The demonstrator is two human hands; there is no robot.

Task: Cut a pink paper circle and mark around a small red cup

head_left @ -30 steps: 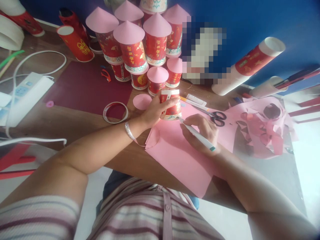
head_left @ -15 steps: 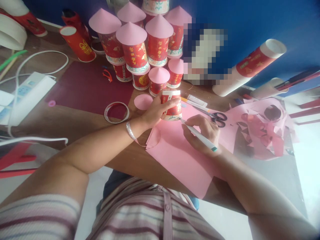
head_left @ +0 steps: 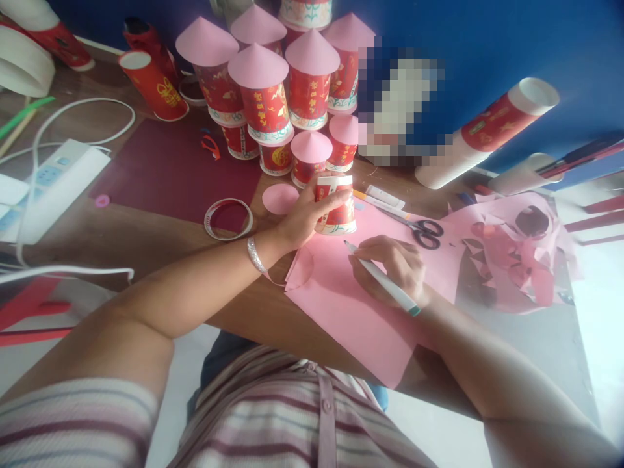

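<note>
My left hand (head_left: 308,211) grips a red paper cup (head_left: 341,207) with a white band along its lower edge, where blue-green marks are drawn. In my right hand (head_left: 397,263) is a white marker pen (head_left: 390,286) with a green end. Its tip stands a little below the cup, apart from it. Under both lies pink paper (head_left: 351,312). A pink paper disc (head_left: 281,199) rests left of the cup. Behind it stand several red cups with pink cone tops (head_left: 258,65), some stacked in two levels.
Scissors (head_left: 426,234) lie right of the cup, near cut pink scraps (head_left: 526,253). A tape roll (head_left: 228,219) and a dark red sheet (head_left: 185,175) are to the left, beyond them a white power strip (head_left: 53,188). A tall tube (head_left: 487,133) leans by the blue wall.
My right hand has drawn the marker back from the cup's lower edge, slightly down and left, so the tip now shows apart from it. My left hand keeps its hold.
</note>
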